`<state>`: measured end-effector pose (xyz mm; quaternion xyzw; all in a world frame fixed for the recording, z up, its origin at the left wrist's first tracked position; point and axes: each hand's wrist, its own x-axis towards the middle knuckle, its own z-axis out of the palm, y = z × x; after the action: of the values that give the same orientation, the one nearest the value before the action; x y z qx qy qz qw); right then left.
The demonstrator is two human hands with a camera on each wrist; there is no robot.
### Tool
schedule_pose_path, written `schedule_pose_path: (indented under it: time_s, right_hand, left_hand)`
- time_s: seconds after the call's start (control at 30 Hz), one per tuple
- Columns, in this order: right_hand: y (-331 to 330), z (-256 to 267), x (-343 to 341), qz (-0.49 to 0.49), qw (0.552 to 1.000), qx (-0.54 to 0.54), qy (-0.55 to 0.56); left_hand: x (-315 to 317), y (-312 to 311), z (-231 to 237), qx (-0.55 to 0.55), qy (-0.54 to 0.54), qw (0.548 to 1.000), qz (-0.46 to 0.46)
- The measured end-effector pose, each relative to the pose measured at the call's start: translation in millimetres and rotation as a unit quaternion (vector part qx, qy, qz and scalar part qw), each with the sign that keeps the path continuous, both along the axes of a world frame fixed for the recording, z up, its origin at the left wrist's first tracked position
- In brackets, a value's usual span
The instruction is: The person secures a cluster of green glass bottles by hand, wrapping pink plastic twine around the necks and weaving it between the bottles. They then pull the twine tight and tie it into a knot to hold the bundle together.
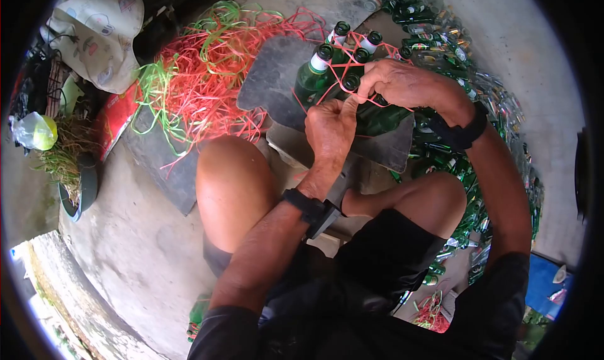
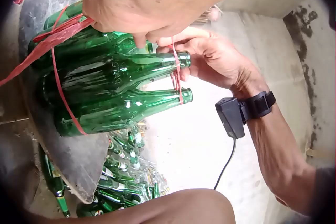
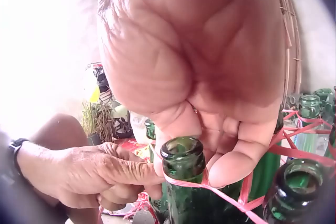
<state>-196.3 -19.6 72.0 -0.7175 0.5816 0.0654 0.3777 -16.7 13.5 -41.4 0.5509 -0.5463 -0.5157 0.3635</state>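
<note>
Several green glass bottles [image 1: 309,83] stand grouped together, with red plastic strip [image 2: 67,98] tied around their bodies and looped about their necks. My left hand [image 1: 331,128] is at the near side of the group and pinches red strip; a length of it trails out in the left wrist view. My right hand [image 1: 402,84] reaches over from the right and grips the strip at a front bottle's neck [image 3: 184,163]. In the right wrist view its fingers curl beside that neck, where the strip passes just below the rim. Both hands' fingertips nearly meet there.
The bottles stand on a dark flat board [image 1: 264,77]. A tangled heap of red and green plastic strips [image 1: 207,77] lies to its left. Many loose green bottles [image 1: 434,39] are piled along the right. A potted plant [image 1: 72,165] stands at the far left.
</note>
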Motion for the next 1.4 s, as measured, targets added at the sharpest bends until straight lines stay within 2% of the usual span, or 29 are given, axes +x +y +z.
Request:
schedule_pose_path:
  time_s: [0.07,0.1,0.17,0.3,0.37,0.5,0.57,0.9,0.97,1.0,1.1,1.17,1.4]
  right_hand:
    - [5.9,-1.8,-2.2,0.079,0.987,-0.139,-0.032]
    - [8.8,3.2,2.2,0.08,0.987,-0.137,-0.031]
    - [16.1,16.4,10.3,0.108,0.978,-0.157,0.089]
    - [24.0,21.5,12.1,0.158,0.953,-0.221,0.132]
    - [24.2,24.9,14.9,0.215,0.919,-0.287,0.163]
    - [29.0,25.7,20.5,0.231,0.893,-0.321,0.215]
    - [28.2,29.3,22.4,0.252,0.861,-0.356,0.26]
    - [15.7,31.7,4.4,0.276,0.855,-0.365,0.244]
    - [13.3,34.3,4.2,0.249,0.853,-0.319,0.33]
    - [13.3,34.4,0.7,0.249,0.852,-0.319,0.332]
    - [13.8,38.1,-6.6,0.239,0.845,-0.375,0.296]
    - [11.0,48.1,-1.4,0.226,0.866,-0.328,0.303]
    - [2.6,53.1,-18.2,0.196,0.896,-0.291,0.271]
  left_hand:
    - [0.1,0.8,1.3,0.005,0.007,1.0,0.002]
    - [0.6,0.8,2.8,0.009,0.013,1.0,0.003]
    - [2.5,1.3,5.0,0.007,0.015,1.0,0.005]
    - [2.6,0.4,4.0,0.005,0.026,1.0,-0.004]
    - [2.0,0.9,3.0,0.001,0.033,0.999,-0.001]
    - [1.8,1.8,2.1,0.002,0.035,0.999,-0.001]
    - [1.8,2.1,2.0,0.009,0.046,0.999,-0.004]
    - [-1.4,3.5,-6.0,0.009,0.113,0.994,-0.006]
    - [-1.3,5.0,-6.0,0.014,0.122,0.992,-0.007]
    - [-1.3,5.2,-5.5,0.016,0.131,0.991,-0.009]
    - [-0.7,5.5,-3.6,0.029,0.129,0.991,-0.014]
    - [-1.3,6.2,-2.3,0.024,0.141,0.99,-0.012]
    - [0.9,4.4,3.8,0.006,0.133,0.991,-0.03]
